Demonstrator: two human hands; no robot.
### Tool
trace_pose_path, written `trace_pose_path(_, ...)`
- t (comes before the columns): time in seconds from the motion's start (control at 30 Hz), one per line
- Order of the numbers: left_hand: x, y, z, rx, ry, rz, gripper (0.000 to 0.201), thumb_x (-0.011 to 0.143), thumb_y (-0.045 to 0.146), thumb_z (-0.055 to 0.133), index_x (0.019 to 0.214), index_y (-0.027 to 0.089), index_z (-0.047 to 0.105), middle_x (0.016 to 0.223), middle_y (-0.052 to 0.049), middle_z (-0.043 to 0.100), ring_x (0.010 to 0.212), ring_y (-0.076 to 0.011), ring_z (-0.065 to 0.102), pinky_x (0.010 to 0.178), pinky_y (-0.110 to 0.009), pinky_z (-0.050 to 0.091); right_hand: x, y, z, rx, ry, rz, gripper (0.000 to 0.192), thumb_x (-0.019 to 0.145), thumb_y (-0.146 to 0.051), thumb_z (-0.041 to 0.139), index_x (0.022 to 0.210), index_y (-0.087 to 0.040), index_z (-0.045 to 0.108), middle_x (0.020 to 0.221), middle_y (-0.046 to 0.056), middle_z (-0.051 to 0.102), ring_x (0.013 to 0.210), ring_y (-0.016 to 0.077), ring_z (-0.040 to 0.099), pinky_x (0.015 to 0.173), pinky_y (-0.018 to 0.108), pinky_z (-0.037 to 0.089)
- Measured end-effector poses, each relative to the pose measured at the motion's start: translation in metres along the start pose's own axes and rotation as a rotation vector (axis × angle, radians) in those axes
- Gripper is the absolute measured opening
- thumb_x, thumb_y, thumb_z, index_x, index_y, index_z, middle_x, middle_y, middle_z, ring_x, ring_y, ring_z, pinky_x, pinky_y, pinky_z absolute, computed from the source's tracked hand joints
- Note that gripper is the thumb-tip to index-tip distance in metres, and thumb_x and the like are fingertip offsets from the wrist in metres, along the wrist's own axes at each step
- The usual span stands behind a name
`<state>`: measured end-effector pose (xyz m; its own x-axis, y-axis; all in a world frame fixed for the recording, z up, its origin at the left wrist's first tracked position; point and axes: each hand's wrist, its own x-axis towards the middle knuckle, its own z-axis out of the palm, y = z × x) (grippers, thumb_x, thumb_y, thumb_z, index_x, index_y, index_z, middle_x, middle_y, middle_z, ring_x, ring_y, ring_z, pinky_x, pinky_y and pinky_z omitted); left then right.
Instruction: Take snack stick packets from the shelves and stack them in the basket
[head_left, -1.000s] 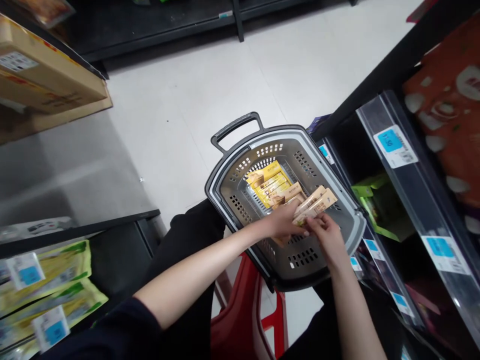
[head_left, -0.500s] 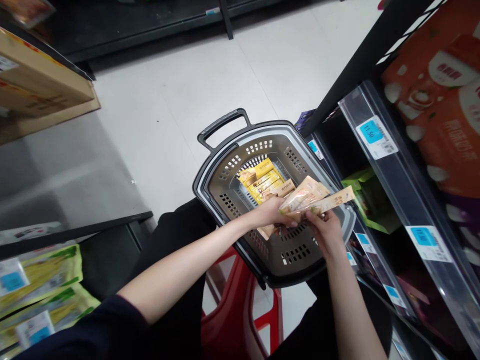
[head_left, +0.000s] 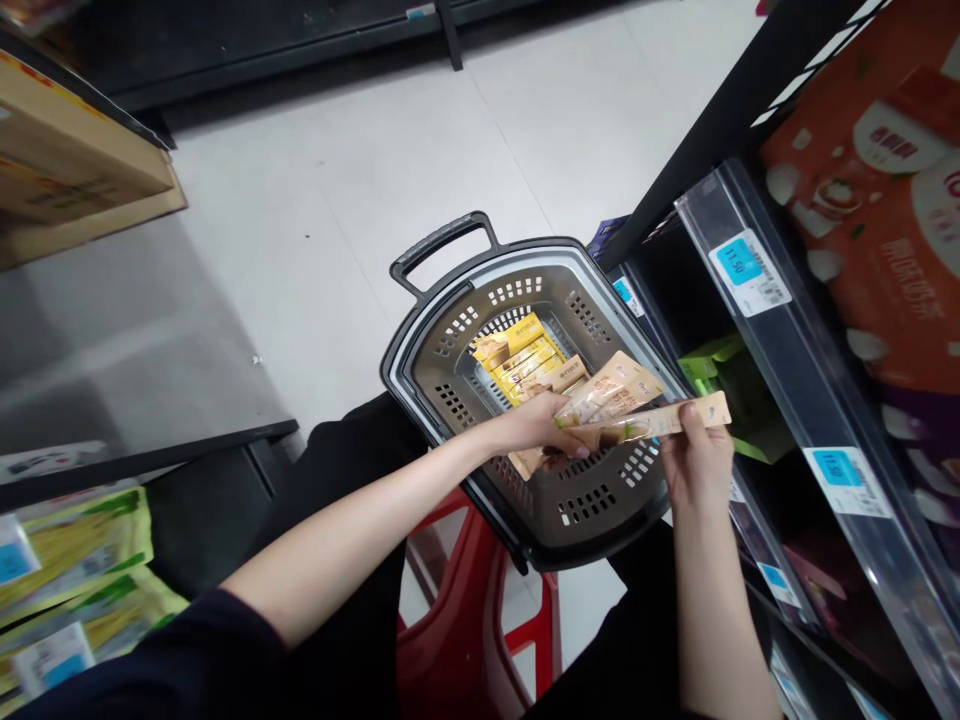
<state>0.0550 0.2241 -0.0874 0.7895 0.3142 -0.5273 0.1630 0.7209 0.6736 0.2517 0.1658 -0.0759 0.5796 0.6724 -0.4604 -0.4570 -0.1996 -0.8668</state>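
Right, the left hand [head_left: 541, 425] grips a fan of tan sachets [head_left: 611, 388] over the grey basket [head_left: 450, 345], while the right hand [head_left: 694, 462] pinches one long sachet [head_left: 660, 420] near its end. They look light, thin and floppy, probably slick foil; a pinch across the flat end seems surest.

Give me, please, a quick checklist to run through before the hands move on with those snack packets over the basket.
1. Left hand grips the bundle of tan packets: ok.
2. Right hand pinches the single packet near its end: ok.
3. Single packet free of the bundle: cannot tell, they overlap.
4. Basket beneath both hands: ok.
5. Yellow boxes lying flat in the basket: ok.
6. Shelf space beside the green box: cannot tell, too dark.
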Motion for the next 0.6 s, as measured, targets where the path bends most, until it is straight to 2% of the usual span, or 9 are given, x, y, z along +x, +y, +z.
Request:
trace_pose_path(0.13, -0.001, 0.0, 0.0, -0.02, -0.009, -0.008, 0.025, 0.056, 0.022, 0.075, 0.074, 0.013, 0.06, 0.054, 0.003, 0.061, 0.041, -0.0094, 0.053, 0.039, -0.02, 0.04, 0.009, -0.007, -0.009, 0.025, 0.037, -0.113, 0.023, 0.063, -0.034, 0.073, 0.069, -0.014, 0.063, 0.067, -0.001, 0.062, 0.062, 0.0093, 0.058, 0.063, 0.024, 0.05)
trace_pose_path(0.23, -0.002, -0.002, 0.0, -0.109, -0.023, 0.021, 0.034, 0.057, 0.026, 0.076, 0.083, 0.013, 0.06, 0.066, -0.001, 0.065, 0.041, -0.0072, 0.051, 0.038, -0.019, 0.037, 0.012, -0.007, -0.011, 0.06, 0.019, -0.15, 0.024, 0.064, -0.038, 0.073, 0.07, -0.017, 0.063, 0.07, -0.003, 0.061, 0.063, 0.0084, 0.057, 0.064, 0.023, 0.049)
trace_pose_path(0.33, -0.002, -0.006, -0.001, -0.255, -0.098, 0.058, 0.043, 0.059, 0.037, 0.074, 0.09, 0.011, 0.059, 0.077, -0.006, 0.067, 0.043, -0.0056, 0.049, 0.036, -0.017, 0.033, 0.014, -0.007, -0.011, 0.136, -0.053, -0.16, 0.026, 0.062, -0.043, 0.073, 0.067, -0.021, 0.062, 0.067, -0.007, 0.058, 0.063, 0.0066, 0.055, 0.066, 0.022, 0.048)
trace_pose_path(0.47, -0.004, -0.008, -0.002, -0.425, -0.166, 0.098, 0.056, 0.056, 0.053, 0.071, 0.088, 0.009, 0.059, 0.068, -0.007, 0.064, 0.04, -0.005, 0.044, 0.033, -0.016, 0.029, 0.014, -0.012, -0.014, 0.189, -0.219, -0.115, 0.025, 0.061, -0.049, 0.071, 0.065, -0.027, 0.06, 0.062, -0.009, 0.053, 0.063, 0.0079, 0.054, 0.066, 0.024, 0.047)
trace_pose_path(0.53, -0.005, -0.005, -0.001, -0.425, -0.143, 0.074, 0.053, 0.054, 0.047, 0.075, 0.089, 0.01, 0.058, 0.063, -0.004, 0.063, 0.039, -0.0048, 0.044, 0.032, -0.016, 0.03, 0.013, -0.015, -0.014, 0.179, -0.284, -0.102, 0.025, 0.062, -0.052, 0.069, 0.066, -0.03, 0.059, 0.063, -0.009, 0.054, 0.067, 0.0094, 0.055, 0.068, 0.027, 0.047)
trace_pose_path(0.6, -0.005, -0.003, 0.0, -0.34, -0.066, 0.054, 0.047, 0.053, 0.033, 0.078, 0.089, 0.011, 0.057, 0.06, 0.0, 0.061, 0.039, -0.0052, 0.046, 0.034, -0.015, 0.034, 0.011, -0.017, -0.013, 0.157, -0.312, -0.07, 0.03, 0.061, -0.057, 0.067, 0.075, -0.031, 0.062, 0.072, -0.007, 0.058, 0.074, 0.0118, 0.058, 0.073, 0.03, 0.048)
